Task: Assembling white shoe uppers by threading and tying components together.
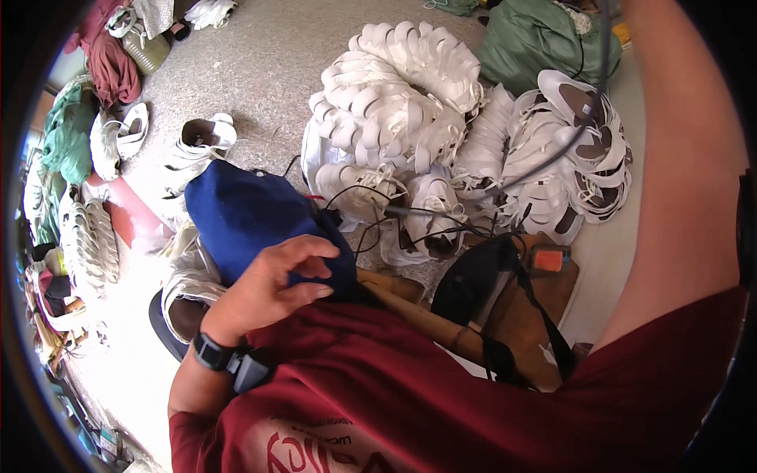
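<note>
My left hand [276, 280] hovers over a dark blue cloth [244, 209] spread across my lap. Its fingers are curled, the thumb stands apart from them, and nothing shows between them. My right forearm [684, 142] reaches up past the upper right edge, so that hand is out of sight. Close to my left wrist lies a white shoe upper [189, 303] with a brown lining. Beyond the cloth, two white laced shoe uppers [359, 193] lie in front of a big coiled stack of white shoe parts [394, 94].
Nested white shoe uppers [579, 150] are piled at the right, beside a green sack [536, 47]. A dark cable [564, 142] hangs in front of them. A wooden box [524, 311] holding an orange block [550, 259] stands by my lap. More uppers [87, 240] lie at the left.
</note>
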Motion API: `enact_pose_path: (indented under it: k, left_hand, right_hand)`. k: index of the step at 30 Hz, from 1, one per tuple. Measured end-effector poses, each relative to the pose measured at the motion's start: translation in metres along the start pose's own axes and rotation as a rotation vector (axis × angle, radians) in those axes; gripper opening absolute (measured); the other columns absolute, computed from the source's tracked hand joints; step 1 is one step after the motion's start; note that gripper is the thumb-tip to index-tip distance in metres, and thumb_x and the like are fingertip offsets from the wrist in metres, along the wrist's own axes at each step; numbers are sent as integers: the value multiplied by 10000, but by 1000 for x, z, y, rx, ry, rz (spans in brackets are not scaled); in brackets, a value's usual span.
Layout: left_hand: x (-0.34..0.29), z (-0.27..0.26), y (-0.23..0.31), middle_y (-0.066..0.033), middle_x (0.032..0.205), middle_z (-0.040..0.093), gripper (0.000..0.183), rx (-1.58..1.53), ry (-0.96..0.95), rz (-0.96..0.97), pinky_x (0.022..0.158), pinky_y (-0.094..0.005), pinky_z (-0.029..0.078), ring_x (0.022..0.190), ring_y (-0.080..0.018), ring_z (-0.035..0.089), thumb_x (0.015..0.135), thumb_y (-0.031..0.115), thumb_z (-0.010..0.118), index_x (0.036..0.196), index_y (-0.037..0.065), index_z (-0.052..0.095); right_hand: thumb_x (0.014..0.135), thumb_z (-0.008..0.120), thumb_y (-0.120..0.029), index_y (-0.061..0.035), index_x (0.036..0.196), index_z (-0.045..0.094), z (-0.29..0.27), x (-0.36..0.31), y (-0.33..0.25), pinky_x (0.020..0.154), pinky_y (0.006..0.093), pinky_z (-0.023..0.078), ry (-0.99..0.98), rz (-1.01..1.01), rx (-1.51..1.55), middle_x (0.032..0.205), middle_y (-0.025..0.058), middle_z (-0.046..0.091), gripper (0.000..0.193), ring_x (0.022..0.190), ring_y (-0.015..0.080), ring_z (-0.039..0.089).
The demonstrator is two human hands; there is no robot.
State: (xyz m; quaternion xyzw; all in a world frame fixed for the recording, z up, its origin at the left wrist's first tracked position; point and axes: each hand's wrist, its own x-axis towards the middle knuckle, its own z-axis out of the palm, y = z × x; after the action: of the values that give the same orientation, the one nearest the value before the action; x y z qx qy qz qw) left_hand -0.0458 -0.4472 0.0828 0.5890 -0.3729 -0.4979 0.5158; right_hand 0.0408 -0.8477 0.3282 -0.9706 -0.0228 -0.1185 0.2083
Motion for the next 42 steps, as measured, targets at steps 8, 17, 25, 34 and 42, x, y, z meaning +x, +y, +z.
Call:
enact_pose_path:
  k: [8,17,25,34,42]
  left_hand:
    - [-40,-28,-8,-77,949,600,254,82,90,-19,793,-273,474,882,-158,594,764,11,669,1004,-1,586]
    - [-170,-64,-36,-53,842,614,104,-48,1298,265,800,-257,428,847,-125,566,829,-8,562,931,-6,585]
    - [-200,-30,-101,-162,1217,494,687,507,1233,-146,935,-377,388,1118,-300,488,675,133,732,1258,-6,395]
    - [-206,-86,-125,-198,1019,612,379,424,1174,-335,840,-337,457,968,-313,594,769,78,629,1126,-6,531]
    - [-296,-104,-103,-90,962,636,298,-686,1383,325,762,-294,504,852,-184,619,836,72,562,1127,7,563]
  right_hand:
    - [793,627,-207,-43,795,622,157,-56,-21,558,254,458,-502,-2,210,657,60,606,163,583,126,570]
    - [754,638,-84,-17,772,555,324,-132,-112,582,253,407,-779,-48,659,641,7,534,108,622,82,481]
    - [706,721,-272,2,1064,516,397,-134,-240,764,386,460,-607,-251,416,944,208,592,495,879,375,571]
    - [874,575,-262,56,1066,541,424,-98,-223,755,290,468,-904,-82,1080,978,115,613,373,889,215,606]
    - [873,577,-201,10,1100,517,388,-81,-229,809,287,475,-623,71,1403,949,112,607,315,923,188,594]
